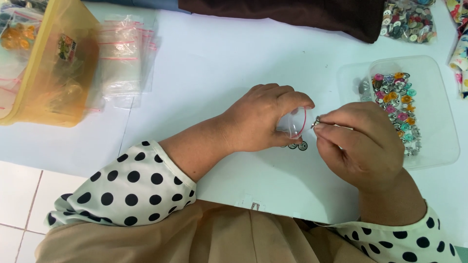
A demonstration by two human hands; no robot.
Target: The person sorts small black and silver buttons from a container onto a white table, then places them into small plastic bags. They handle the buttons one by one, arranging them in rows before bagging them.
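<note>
While a white table (219,63) fills most of the head view, a dark brown cloth (302,14) lies across its far edge and a yellow translucent tub (48,73) stands at the far left, with a stack of clear zip bags (124,58) with red seal strips just beside it. On the right sits a clear shallow plastic tray (438,122) holding a heap of small metal snap pieces with coloured centres (397,109), pink, orange and turquoise among them; beyond it, at the top edge, lies a bag of mixed buttons (409,22). Both forearms wear white sleeves with black dots (126,187). Near the middle of the table the left hand (258,119) curls around a small clear zip bag (294,124), fingers above and thumb below, holding its red-edged mouth toward the other hand. The right hand (360,146) is closed in a narrow pinch, its fingertips (324,122) gripping a tiny metal piece (315,122) right at the bag's mouth. Just under the bag, a few small dark round pieces (297,145) lie on the table, partly hidden by the left hand.
</note>
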